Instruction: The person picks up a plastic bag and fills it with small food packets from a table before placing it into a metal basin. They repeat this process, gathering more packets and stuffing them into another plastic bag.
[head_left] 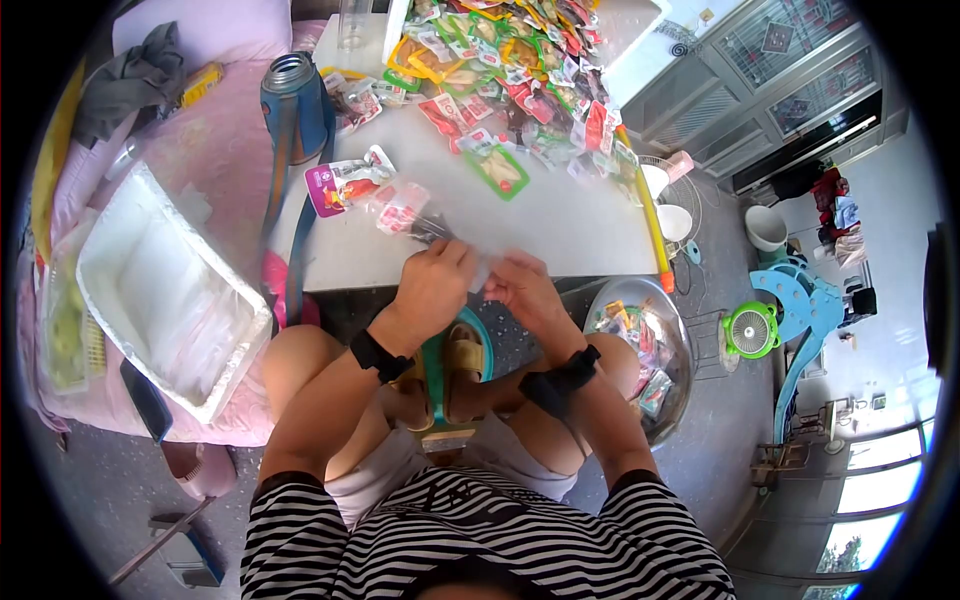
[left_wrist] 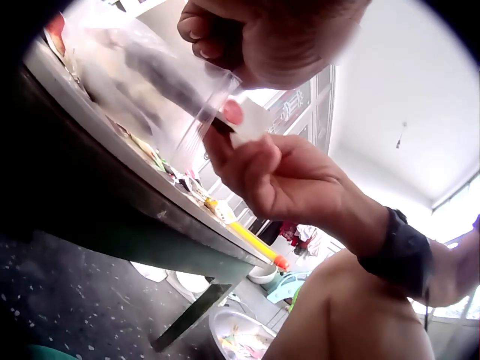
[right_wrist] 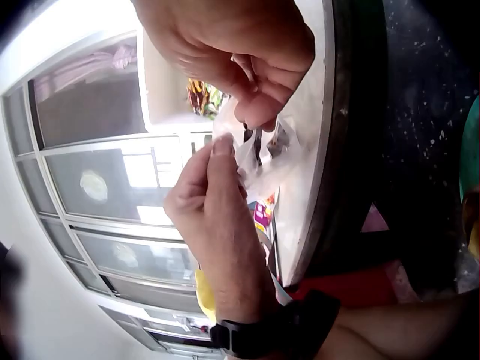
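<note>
Clear plastic bag (head_left: 408, 212), thin and crinkly, with a red-and-white label and something dark inside, lies over the near edge of the smooth pale table (head_left: 350, 250), its near end up between the two hands. Off to the left, a white foam box (head_left: 165, 290), rectangular and open, sits tilted on pink quilted bedding (head_left: 235, 190). Next comes a blue cylindrical bottle (head_left: 297, 115) with a bare metal neck, then a shiny purple-and-white pouch (head_left: 347, 182) beside the bag. The left hand (head_left: 435, 287), knuckles up and wrist bent inward, has a narrow pinch on the bag's end. The right hand (head_left: 527, 292) angles in to meet it, fingers curled, thumb and fingertips closed on the same end. Farther right stands a round, shiny metal basin (head_left: 683, 370) holding small packets.
</note>
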